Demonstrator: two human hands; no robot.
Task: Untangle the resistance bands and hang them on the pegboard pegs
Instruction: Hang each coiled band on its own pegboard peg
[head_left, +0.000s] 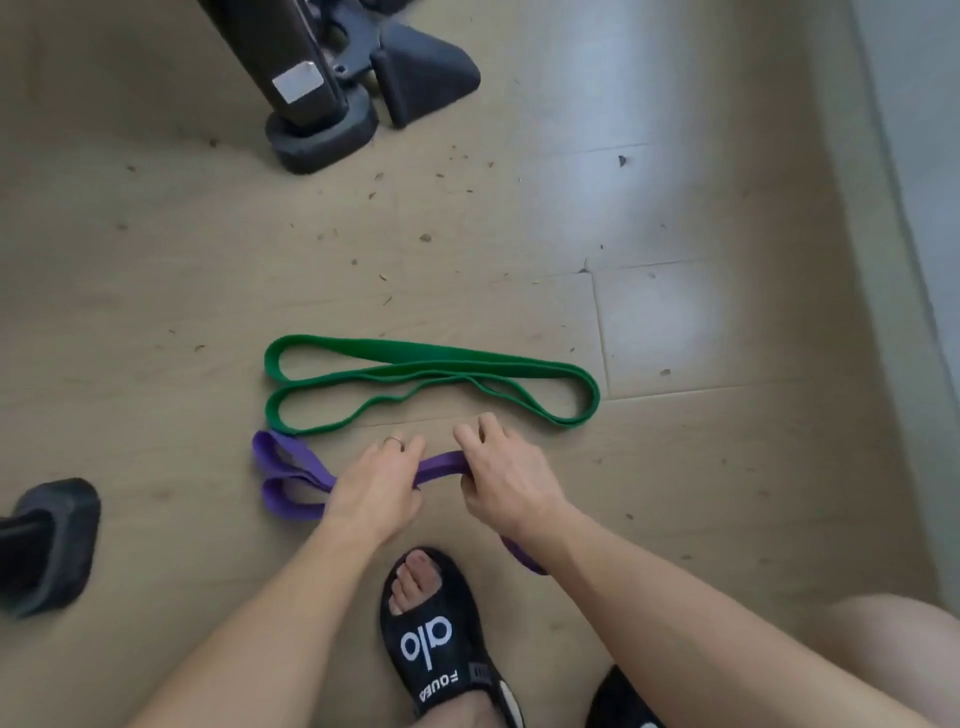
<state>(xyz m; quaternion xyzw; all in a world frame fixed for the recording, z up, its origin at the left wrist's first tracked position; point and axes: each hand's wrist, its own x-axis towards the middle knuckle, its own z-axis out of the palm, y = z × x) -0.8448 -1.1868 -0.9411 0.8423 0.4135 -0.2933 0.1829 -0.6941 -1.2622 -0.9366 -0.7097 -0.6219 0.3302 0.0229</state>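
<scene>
Purple resistance band (291, 475): lying on the wooden floor (156, 291), folded into loops at its left end, its middle stretch being lifted between two hands; a further length is trailing out from under the right forearm, toward the slipper. Taken here as the landmark.

Left hand (376, 480): curling its fingers round the purple band just right of the loops, a ring showing on one finger.

Right hand (501, 478): gripping the same band just right of the left hand, thumb and lower fingers closing on it, two upper fingers sticking out loosely above.

Green resistance band (431, 382): lying flat on the floor just beyond the purple band, folded double into a long flattened loop, untangled; its lower left bend is touching or overlapping the purple loops.

Black slipper (441, 639): on the person's foot, sitting just nearer than the purple band, white lettering showing on its strap. A second dark shoe is partly showing at the lower edge.

Black equipment base (322, 88): standing well beyond the purple band, past the green one.

Black rubber foot (52, 540): sitting left of the purple band, near the picture's edge.
</scene>
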